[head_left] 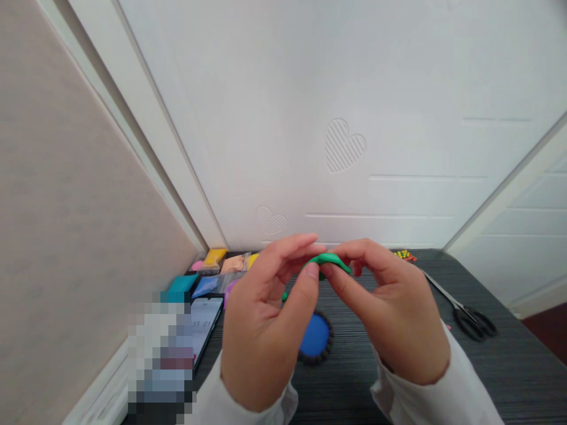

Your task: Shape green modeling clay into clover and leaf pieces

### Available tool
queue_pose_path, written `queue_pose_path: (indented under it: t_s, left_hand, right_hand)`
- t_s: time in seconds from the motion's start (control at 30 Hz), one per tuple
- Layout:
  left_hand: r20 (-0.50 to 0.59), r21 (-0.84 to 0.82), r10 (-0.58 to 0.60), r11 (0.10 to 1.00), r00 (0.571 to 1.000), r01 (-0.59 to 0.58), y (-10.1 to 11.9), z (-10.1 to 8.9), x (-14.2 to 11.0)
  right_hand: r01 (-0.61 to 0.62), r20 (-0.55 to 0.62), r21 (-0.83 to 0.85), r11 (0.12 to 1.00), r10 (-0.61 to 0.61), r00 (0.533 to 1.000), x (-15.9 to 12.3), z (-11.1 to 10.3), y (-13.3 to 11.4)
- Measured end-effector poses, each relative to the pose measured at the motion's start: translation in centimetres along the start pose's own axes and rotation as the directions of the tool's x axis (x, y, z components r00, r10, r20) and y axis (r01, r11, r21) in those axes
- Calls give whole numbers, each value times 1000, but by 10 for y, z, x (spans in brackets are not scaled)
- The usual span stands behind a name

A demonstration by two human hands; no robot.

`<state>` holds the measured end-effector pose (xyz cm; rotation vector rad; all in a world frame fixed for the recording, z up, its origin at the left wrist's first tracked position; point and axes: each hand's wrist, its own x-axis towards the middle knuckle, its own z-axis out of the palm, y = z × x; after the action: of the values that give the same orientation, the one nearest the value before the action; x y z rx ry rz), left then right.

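Observation:
A piece of soft green modelling clay [330, 258], thin and slightly curved, is held up above the table between both hands. My left hand [270, 319] pinches its left end, thumb in front and fingers behind. My right hand [394, 313] grips the right end between thumb and fingertips. Below the hands lies a blue disc [316, 335] with a dark beaded rim, partly covered by my left hand. A small green bit [284, 296] shows behind the left thumb.
Clay packets, including a yellow one [215, 257] and a blue one [206, 286], lie at the back left. A phone [208, 321] rests at the left, partly pixelated. Black-handled scissors [473, 321] lie on the right of the dark table [354, 378]. Small coloured beads [405, 255] sit at the back right.

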<state>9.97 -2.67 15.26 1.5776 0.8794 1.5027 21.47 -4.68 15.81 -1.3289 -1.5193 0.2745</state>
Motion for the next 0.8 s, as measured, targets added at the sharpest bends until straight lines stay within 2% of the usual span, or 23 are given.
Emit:
queue_pose_path:
  t_s: [0.43,0.8]
  left_hand:
    - [34,16,7,1000,999,-8,-3,-2,2]
    - [36,122,37,992,999,-41,-5,-3,3]
  right_hand:
    - [-16,-1,-17,1000,16,1000,-2,0,-2]
    - [-20,-33,-38,999,19,999,-2,3,-3]
